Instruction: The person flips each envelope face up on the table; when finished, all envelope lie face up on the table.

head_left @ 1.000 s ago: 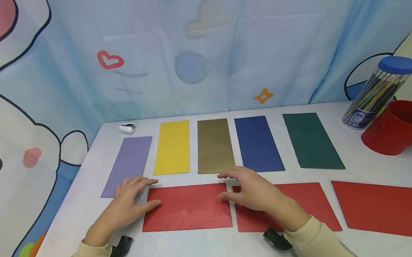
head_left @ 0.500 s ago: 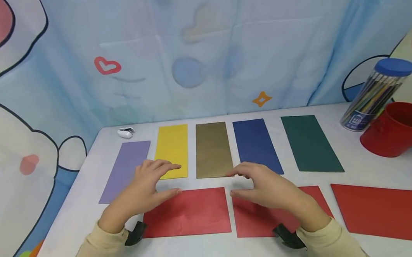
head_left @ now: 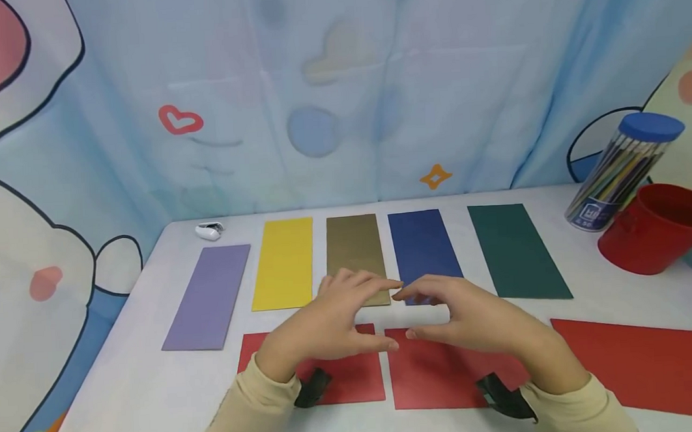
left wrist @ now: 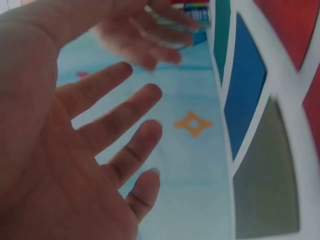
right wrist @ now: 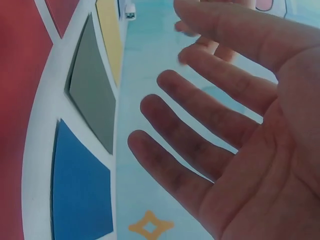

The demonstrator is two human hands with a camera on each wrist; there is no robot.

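The bench's (head_left: 131,384) far edge crosses the middle of the head view; its left edge slants to lower left. A white strip of bench divides the upper row from the red sheets below. At centre, the left hand (head_left: 334,321) and right hand (head_left: 474,313), loosely open and holding nothing, hang over the left red sheet (head_left: 357,380) and middle red sheet (head_left: 431,384), fingertips near the gold sheet (head_left: 353,242) and blue sheet (head_left: 424,244).
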